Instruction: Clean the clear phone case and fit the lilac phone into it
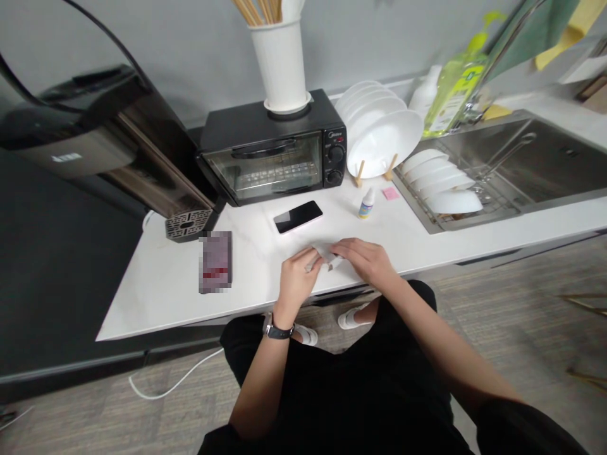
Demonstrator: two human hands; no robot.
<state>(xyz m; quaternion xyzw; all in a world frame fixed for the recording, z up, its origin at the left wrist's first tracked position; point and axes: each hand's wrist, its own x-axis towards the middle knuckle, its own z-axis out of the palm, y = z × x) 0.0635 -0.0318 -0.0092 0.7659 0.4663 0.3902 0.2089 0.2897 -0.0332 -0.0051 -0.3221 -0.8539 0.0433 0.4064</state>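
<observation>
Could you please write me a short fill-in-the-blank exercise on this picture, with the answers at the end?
1. The left hand and right hand hold a small pale item above the white ____.
2. The watch is worn on the ____ wrist.
3. The white cup of chopsticks stands on top of the ____.
4. The note near the small bottle is ____ in colour.

Missing words: counter; left; oven; pink.

A grey wall (190, 44) backs the white counter (156, 287) above streaked grey-brown flooring (497, 316).
</observation>
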